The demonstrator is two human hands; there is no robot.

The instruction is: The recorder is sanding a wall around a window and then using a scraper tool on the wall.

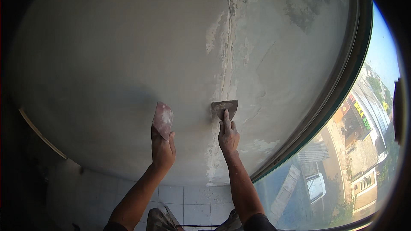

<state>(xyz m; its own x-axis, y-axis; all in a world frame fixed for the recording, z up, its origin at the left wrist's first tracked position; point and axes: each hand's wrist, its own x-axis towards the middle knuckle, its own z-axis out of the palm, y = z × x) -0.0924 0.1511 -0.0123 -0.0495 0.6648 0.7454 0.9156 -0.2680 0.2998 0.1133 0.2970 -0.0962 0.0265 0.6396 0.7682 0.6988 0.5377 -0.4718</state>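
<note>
In my right hand (229,139) is a wide-bladed putty knife (226,106), my index finger stretched along its blade. The blade lies at a grey wall (128,51), over the lower part of a vertical crack (229,38) edged with rough, whitish patches. To the left, my left hand (163,153) grips a flat reddish plate (163,119) smeared with pale paste. The plate is held up in front of the wall; whether it touches the wall I cannot tell.
A dark window frame (358,55) curves down the right side, with a street, buildings and a vehicle (316,187) beyond the glass. Pale floor tiles (196,214) meet the wall's foot, with whitish crumbs below the crack. The lower left is dark.
</note>
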